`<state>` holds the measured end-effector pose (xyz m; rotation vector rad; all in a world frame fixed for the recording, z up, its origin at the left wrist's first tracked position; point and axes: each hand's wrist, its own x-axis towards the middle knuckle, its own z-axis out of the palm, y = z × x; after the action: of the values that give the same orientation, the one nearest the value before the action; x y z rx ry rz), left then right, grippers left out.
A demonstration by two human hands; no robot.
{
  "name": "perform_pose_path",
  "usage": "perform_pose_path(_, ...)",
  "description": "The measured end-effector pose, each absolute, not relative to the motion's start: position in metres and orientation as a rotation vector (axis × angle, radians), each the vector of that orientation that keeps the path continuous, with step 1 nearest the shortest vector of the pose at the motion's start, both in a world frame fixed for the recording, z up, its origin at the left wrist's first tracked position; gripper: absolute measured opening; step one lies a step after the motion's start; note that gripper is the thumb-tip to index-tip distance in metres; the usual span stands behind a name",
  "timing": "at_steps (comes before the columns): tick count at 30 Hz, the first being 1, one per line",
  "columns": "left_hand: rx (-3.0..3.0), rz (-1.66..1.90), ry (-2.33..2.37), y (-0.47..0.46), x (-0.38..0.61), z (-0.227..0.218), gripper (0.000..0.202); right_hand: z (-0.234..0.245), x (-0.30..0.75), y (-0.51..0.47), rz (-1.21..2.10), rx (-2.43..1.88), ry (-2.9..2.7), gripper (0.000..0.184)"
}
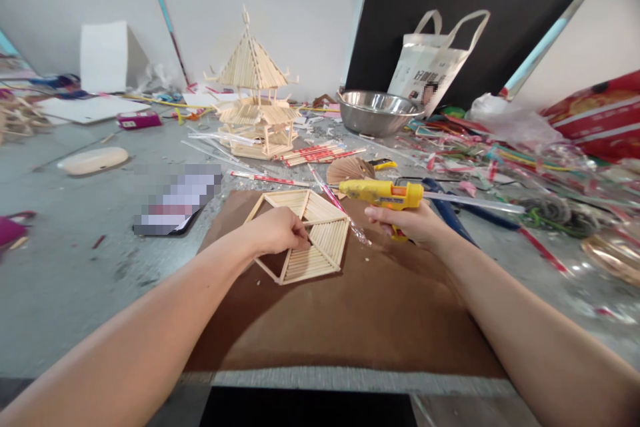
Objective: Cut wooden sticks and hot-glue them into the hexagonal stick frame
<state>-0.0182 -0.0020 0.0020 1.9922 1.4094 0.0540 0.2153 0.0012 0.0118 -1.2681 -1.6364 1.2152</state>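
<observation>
- Left hand point(283, 230) is mid-frame, fingers curled in and tips bunched right at the hexagonal stick panel point(310, 261). Can't tell if they're fully closed or pinching a stick.
- Right hand point(423, 220), just right of centre, is wrapped around the handle of a yellow glue gun point(373, 192), nozzle pointing left over the panel's upper right side.
- Panel lies flat on the upper left part of the brown mat point(360, 327); slats fill some wedges, and the left wrist hides part of it.
- Room to move is mostly the mat below and right of the panel, between the two forearms. Its near edge runs along the table point(100, 280) edge at the bottom.
- A clear wrapper point(359, 232) lies right between panel and gun hand, kinda in the way.
- Right side's tight: glue stick point(475, 202) poking out the gun's back, blue-handled tool point(447, 213) just behind that hand.
- Phone point(177, 203) is just off the mat, left of centre.
- Stick pagoda point(253, 67) stands upper centre, metal bowl point(377, 113) to its right, tote bag point(430, 63) behind the bowl.
</observation>
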Motion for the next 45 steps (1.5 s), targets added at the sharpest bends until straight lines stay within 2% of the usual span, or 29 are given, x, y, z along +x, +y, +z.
perform_pose_path(45, 1.987, 0.046, 1.359, -0.003, -0.0207, 0.0088, 0.03, 0.0116, 0.2174, 0.001, 1.233, -1.275, -1.617, 0.013)
